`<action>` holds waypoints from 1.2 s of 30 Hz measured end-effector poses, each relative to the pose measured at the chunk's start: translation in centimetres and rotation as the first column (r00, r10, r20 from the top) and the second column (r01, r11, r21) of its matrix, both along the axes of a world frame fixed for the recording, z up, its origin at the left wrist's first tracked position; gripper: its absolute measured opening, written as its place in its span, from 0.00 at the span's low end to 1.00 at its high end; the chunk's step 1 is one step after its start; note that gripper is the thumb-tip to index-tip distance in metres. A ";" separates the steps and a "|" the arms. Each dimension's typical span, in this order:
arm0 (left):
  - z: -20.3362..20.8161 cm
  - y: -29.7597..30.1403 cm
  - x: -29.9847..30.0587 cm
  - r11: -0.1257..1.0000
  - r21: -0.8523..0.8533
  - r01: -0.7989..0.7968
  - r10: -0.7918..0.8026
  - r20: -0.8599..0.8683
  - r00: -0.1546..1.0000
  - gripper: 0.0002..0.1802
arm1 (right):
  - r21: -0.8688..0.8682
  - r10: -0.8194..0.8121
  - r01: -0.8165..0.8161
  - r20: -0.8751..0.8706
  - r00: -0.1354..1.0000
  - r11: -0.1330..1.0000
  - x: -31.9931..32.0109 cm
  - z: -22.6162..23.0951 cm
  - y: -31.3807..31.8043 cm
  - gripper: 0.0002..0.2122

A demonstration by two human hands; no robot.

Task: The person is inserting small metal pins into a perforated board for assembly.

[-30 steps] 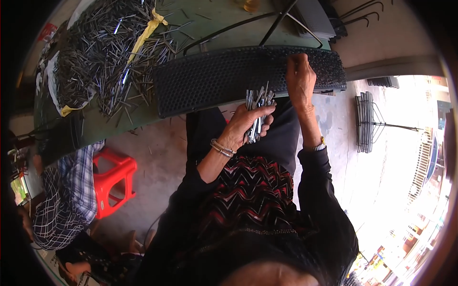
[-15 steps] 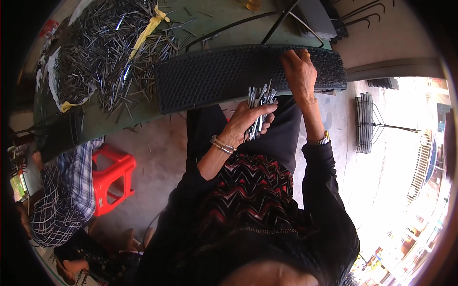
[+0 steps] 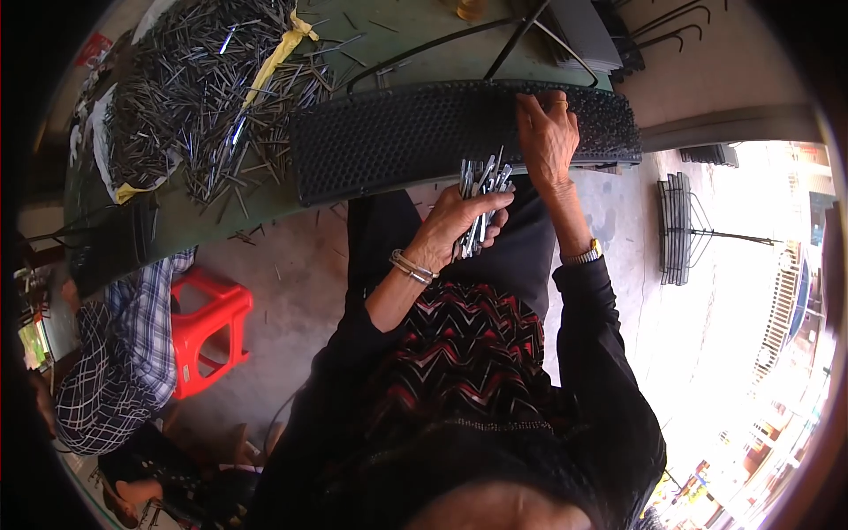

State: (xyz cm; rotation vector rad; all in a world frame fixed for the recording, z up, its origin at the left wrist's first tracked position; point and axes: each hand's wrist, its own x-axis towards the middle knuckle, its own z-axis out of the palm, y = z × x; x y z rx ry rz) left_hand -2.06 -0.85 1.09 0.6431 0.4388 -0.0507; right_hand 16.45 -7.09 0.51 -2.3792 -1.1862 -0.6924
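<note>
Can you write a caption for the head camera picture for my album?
Left hand grips a bundle of thin metal pins; right hand presses the black perforated board.

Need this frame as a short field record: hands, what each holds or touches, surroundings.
left hand: left hand closed around a bundle of metal pins, held just below the table edge
right hand: right hand pressed flat on the black perforated panel, fingers at its far edge
panel: lies along the near edge of the green table
loose stock: large pile of metal pins on the table's left part, a yellow strip across it
nearby: red plastic stool on the floor; another person in a checked shirt beside it
</note>
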 end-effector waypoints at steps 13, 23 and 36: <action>-0.6 -0.4 -0.1 1.000 0.010 -0.002 0.002 -0.008 1.000 0.12 | 0.030 0.061 -0.063 0.057 0.996 0.998 0.1 -0.1 0.7 0.03; -0.2 -0.1 -0.2 1.000 0.017 0.011 -0.011 -0.005 1.000 0.13 | 0.056 0.058 -0.062 0.078 0.995 0.996 0.6 -0.9 0.6 0.05; -0.4 -0.2 -0.1 1.000 -0.005 -0.016 0.016 -0.012 1.000 0.13 | 0.145 0.083 -0.084 0.015 0.996 0.986 0.5 -0.6 0.7 0.05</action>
